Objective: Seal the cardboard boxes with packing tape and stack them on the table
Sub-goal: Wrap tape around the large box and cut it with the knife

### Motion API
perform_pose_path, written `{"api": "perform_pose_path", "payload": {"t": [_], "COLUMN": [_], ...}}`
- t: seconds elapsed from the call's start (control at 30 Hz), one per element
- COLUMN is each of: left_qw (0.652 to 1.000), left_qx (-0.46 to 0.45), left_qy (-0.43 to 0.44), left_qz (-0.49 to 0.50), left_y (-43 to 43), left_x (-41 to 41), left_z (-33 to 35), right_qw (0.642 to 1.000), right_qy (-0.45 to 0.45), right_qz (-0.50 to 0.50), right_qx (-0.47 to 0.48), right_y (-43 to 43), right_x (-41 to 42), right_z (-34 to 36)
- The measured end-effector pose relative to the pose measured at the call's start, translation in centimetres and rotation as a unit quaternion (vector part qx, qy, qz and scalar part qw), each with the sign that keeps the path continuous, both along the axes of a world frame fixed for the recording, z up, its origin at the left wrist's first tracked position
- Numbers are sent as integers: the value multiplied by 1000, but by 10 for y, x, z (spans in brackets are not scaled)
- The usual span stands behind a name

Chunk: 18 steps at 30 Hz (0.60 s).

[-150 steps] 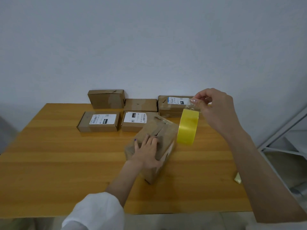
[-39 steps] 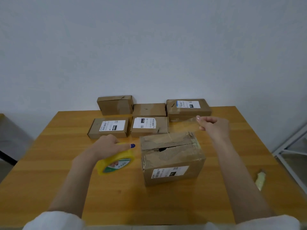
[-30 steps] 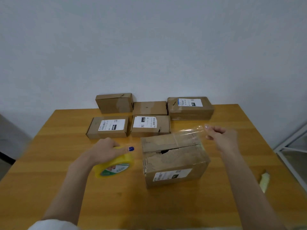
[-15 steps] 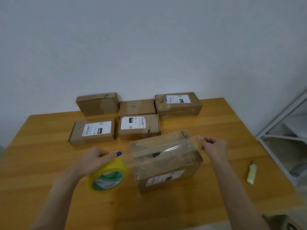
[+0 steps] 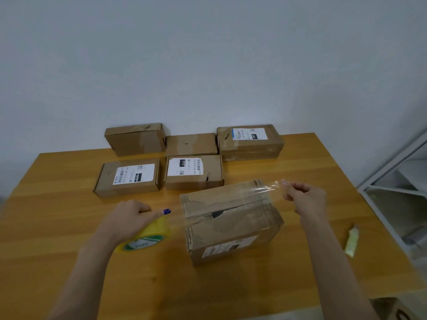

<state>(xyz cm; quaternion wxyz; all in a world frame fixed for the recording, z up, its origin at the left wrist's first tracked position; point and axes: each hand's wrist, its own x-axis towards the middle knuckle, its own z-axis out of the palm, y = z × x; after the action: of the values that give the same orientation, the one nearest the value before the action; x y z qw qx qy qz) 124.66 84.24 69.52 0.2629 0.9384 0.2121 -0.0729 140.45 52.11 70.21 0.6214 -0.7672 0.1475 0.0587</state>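
wooden table (image 5: 69, 227); worn box (image 5: 231, 225) at centre, top seam gaping. step: clear tape (image 5: 263, 189) stretched above seam. left hand (image 5: 129, 219) grips yellow roll (image 5: 144, 237); right hand (image 5: 305, 197) pinches free end. next: lower, press flat.

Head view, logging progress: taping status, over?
Left grip holds yellow tape roll; right grip pinches clear strip end. Strip spans large box top. Nothing blocking; five small boxes behind.
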Motion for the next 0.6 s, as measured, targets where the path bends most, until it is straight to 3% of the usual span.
{"api": "perform_pose_path", "payload": {"t": [0.6], "left_qw": [1000], "left_qx": [-23], "left_qy": [-1], "left_qz": [-19], "left_y": [4], "left_x": [-1], "left_z": [-19], "right_qw": [998], "right_qy": [51], "right_qz": [4], "right_qx": [-23], "right_y": [2], "right_x": [1], "right_z": [-15]}}
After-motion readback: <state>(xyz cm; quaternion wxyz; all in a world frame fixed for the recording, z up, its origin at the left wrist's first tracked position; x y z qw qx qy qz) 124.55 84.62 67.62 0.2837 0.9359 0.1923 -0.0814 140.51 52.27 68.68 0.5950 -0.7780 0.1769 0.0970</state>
